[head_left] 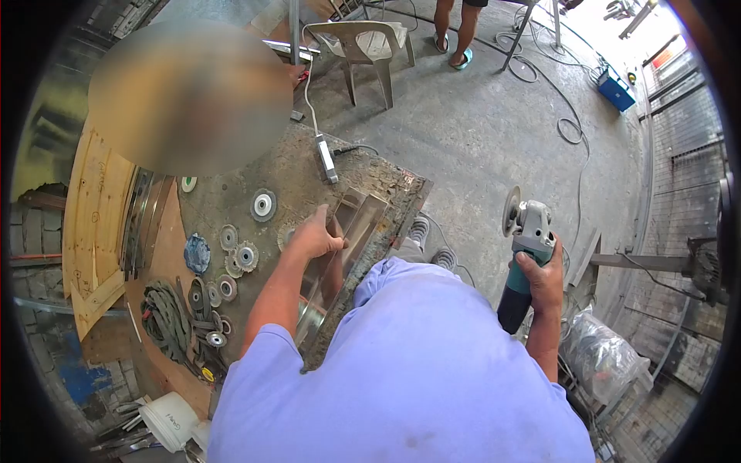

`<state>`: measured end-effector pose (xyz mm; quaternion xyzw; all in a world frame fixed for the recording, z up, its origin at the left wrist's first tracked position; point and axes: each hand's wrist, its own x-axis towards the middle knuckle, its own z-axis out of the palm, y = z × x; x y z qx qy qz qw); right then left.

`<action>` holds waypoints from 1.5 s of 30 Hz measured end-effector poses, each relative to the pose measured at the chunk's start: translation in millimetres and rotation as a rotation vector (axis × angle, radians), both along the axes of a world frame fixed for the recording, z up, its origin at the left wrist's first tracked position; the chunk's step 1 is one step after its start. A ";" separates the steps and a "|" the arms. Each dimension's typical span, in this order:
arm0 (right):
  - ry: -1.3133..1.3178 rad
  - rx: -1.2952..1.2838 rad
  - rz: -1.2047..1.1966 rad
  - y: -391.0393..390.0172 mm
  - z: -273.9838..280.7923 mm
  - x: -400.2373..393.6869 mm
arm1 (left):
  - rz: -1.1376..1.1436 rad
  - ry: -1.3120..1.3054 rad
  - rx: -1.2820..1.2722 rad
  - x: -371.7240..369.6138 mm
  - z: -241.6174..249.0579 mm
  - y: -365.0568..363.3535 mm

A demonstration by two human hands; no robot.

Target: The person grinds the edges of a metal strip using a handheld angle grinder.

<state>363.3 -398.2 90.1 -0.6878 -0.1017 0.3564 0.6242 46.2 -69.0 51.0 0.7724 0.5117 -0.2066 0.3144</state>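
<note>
On the right, my right hand [543, 279] is wrapped around the body of a teal and black angle grinder [523, 270]. Its round disc [511, 211] points up and away from the table, clear of any workpiece. At the table's edge my left hand [315, 234] grips a shiny metal piece [363, 224], thumb and fingers closed on its side. The piece is long and box-like and lies along the edge of the worktable [301, 166]. Part of it is hidden by my left hand and forearm.
Several grinding discs [263, 205] lie left of my arm, near coiled grey straps [166, 320]. A power strip [326, 158] rests on the table. Beyond stand a plastic chair [363, 42] and a person's legs [457, 31]. A cable [575, 131] crosses the floor.
</note>
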 end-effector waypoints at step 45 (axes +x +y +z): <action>-0.446 -0.857 1.069 191.0 42.5 -27.4 | -0.071 -0.369 0.513 4.8 -88.7 -120.9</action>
